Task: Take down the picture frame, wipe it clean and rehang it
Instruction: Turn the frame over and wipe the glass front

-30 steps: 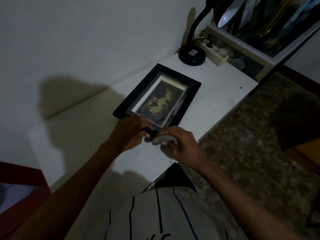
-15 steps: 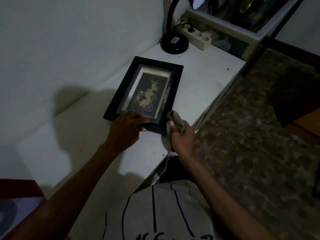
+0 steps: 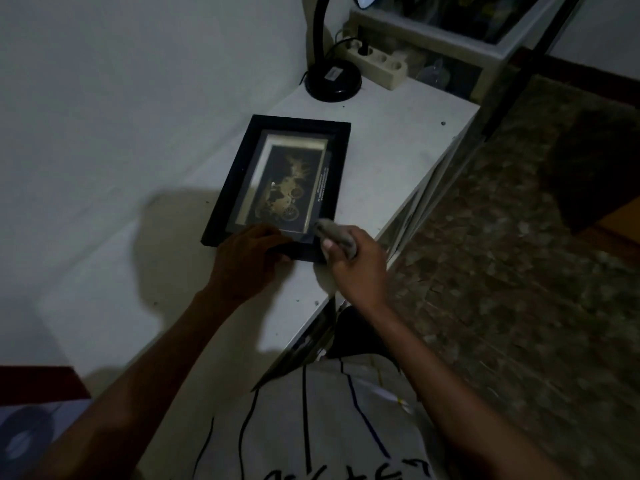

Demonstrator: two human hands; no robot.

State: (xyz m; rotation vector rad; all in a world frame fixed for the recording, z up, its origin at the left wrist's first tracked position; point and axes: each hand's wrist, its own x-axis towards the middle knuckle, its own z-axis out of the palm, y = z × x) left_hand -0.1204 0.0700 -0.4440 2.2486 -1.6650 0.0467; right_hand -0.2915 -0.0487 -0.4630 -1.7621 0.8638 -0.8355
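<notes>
A black picture frame [image 3: 287, 161] with a gold carriage picture lies flat on the white desk [image 3: 391, 140]. My left hand [image 3: 247, 259] holds the frame's near edge, its fingers curled over the rim. My right hand [image 3: 358, 268] grips a small grey cloth [image 3: 334, 232], and the cloth's tip touches the frame's near right corner.
A black desk lamp base [image 3: 332, 81] and a beige power strip [image 3: 377, 62] stand at the far end of the desk. A white shelf unit [image 3: 446, 46] sits behind them. The wall runs along the left; patterned floor [image 3: 502, 271] lies to the right.
The frame has turned to lie more lengthwise along the desk. My right hand with the cloth has moved from the near edge up to the frame's near right corner.
</notes>
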